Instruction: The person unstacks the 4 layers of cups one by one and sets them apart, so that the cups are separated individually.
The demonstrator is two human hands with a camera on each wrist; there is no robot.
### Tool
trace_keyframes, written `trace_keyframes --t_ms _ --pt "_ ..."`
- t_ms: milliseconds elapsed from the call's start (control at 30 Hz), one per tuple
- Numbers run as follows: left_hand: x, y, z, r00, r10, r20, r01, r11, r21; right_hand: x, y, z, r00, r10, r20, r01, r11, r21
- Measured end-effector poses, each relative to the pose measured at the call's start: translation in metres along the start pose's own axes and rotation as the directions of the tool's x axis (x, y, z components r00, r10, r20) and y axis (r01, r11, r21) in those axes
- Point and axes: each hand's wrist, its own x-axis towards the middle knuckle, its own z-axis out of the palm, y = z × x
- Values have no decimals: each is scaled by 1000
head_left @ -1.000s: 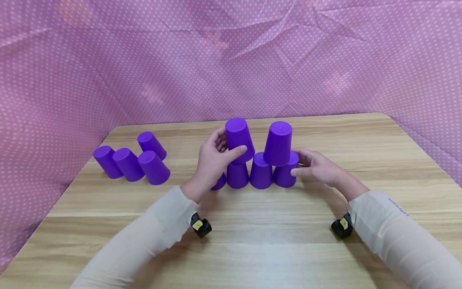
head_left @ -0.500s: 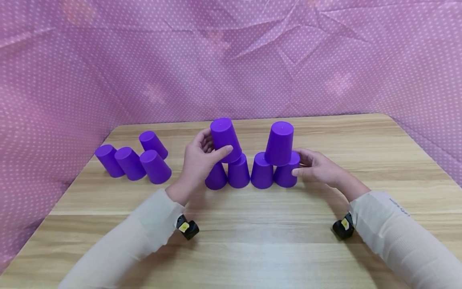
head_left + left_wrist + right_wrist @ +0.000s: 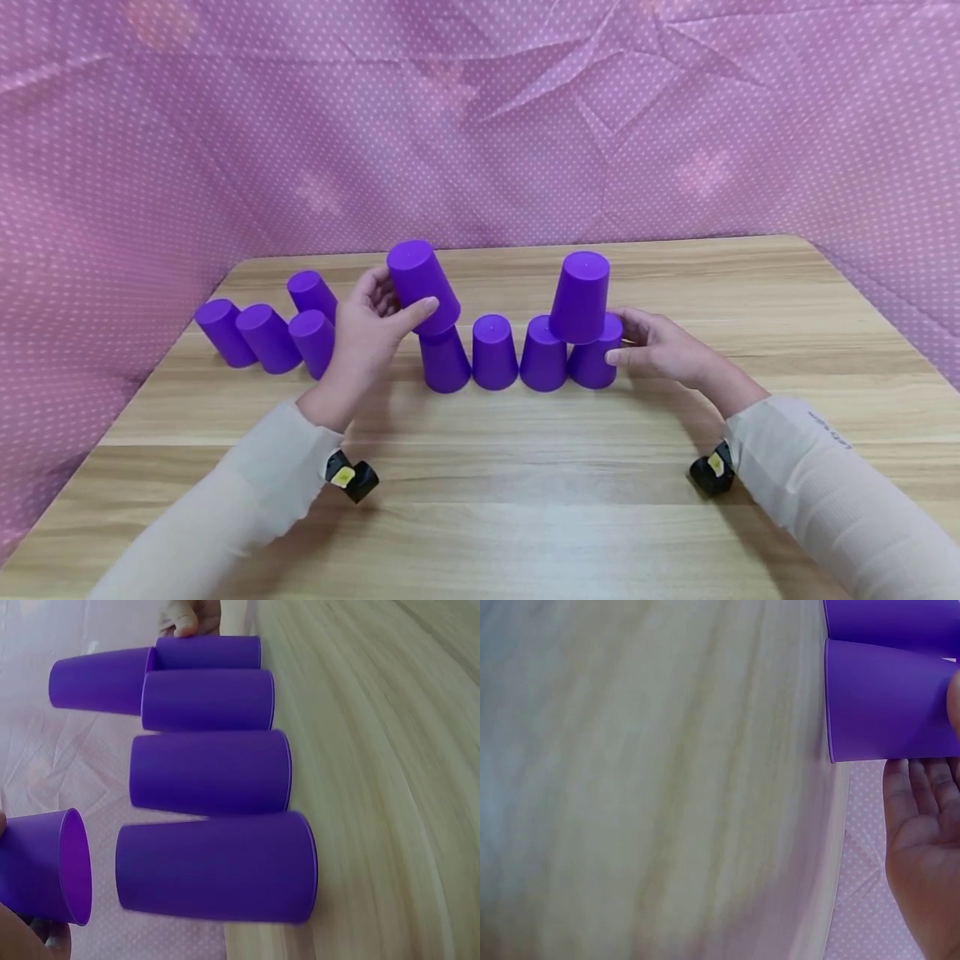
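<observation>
Smooth, matt plastic on those cups [image 3: 494,354], and here's the desk [image 3: 525,467], smooth wood-grain with a soft sheen; behind the desk, creased cloth [image 3: 480,125]!

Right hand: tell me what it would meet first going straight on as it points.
The right hand would first meet the row's right-end cup, between its thumb and fingers; beyond that, probably the neighbouring cup.

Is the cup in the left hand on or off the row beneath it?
Off: the left hand grips the raised cup, and the left wrist view shows a gap between that cup and the nearest standing cup.
</observation>
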Motion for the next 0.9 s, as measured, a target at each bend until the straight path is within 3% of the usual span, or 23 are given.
trace_keyframes --t_ms 333,900 --pt "-6 2 -26 997 6 -81 -3 1000 31 0 -1 1 1000 -3 -4 3 1000 12" --pt "-23 -12 -63 987 -51 -155 63 995 78 -1 -1 0 1000 6 3 -6 1000 10"
